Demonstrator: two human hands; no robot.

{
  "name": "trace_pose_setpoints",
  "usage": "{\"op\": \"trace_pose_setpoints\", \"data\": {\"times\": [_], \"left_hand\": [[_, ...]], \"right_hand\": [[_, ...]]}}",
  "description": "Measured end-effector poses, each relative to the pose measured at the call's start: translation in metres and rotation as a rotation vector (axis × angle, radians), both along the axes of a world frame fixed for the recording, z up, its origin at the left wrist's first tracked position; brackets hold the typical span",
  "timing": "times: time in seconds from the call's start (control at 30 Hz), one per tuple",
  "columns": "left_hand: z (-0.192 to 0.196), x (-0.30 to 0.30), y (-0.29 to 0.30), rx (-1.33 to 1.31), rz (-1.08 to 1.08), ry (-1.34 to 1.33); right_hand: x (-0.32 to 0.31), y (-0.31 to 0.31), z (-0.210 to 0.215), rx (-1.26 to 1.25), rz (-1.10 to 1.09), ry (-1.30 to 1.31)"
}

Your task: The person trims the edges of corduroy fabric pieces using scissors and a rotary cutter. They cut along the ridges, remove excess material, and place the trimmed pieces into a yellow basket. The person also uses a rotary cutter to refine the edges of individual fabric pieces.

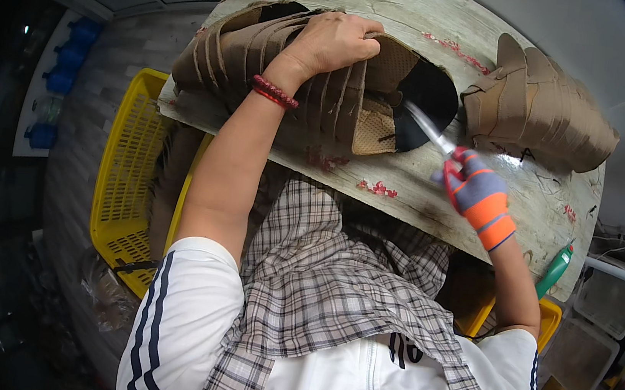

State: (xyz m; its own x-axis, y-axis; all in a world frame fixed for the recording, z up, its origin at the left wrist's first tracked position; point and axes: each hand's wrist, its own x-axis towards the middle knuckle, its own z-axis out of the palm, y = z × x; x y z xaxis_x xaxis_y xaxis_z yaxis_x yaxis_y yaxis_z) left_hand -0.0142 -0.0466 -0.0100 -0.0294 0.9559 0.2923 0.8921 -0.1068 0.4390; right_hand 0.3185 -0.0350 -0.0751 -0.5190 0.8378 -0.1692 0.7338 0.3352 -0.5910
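Note:
A row of nested brown shoe uppers (322, 107) lies across the near left part of the table. The front one shows a beige perforated lining and a black inner piece. My bare left hand (337, 42) is closed over their top edge, fingers curled round it. In my gloved right hand (479, 191) is a pair of scissors (430, 127) with red handles. Its silver blades point into the opening of the front upper, over the black piece; the tips are hard to make out. A second stack of brown uppers (542, 106) sits apart at the right.
The pale wood-patterned table (377, 168) ends just before my lap. A green-handled tool (555, 269) lies by its right edge. A yellow basket (125, 181) stands on the floor at the left, and a yellow bin (549, 322) shows below the right side.

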Motion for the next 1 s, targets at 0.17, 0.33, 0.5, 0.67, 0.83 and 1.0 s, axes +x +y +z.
{"op": "trace_pose_setpoints", "data": {"times": [0.17, 0.33, 0.5, 0.67, 0.83, 1.0], "left_hand": [[-0.007, 0.019, -0.021, 0.356, 0.095, 0.188], [-0.012, 0.095, -0.09, 0.428, 0.151, 0.104], [-0.06, 0.149, -0.093, -0.153, 0.313, -0.138], [-0.065, 0.156, -0.068, -0.135, 0.427, -0.21], [-0.067, 0.159, -0.068, -0.105, 0.368, -0.299], [-0.066, 0.186, -0.127, -0.34, -0.44, -0.599]], "right_hand": [[-0.015, -0.028, 0.023, -0.022, 0.115, -0.394], [0.067, -0.025, -0.012, -0.397, -0.387, 0.058], [0.11, -0.033, -0.021, 0.142, -0.514, -0.404], [0.152, -0.009, -0.018, 0.172, -0.638, -0.48], [0.2, 0.011, -0.033, 0.173, -0.69, -0.483], [0.242, 0.032, -0.055, 0.229, -0.72, -0.501]]}}
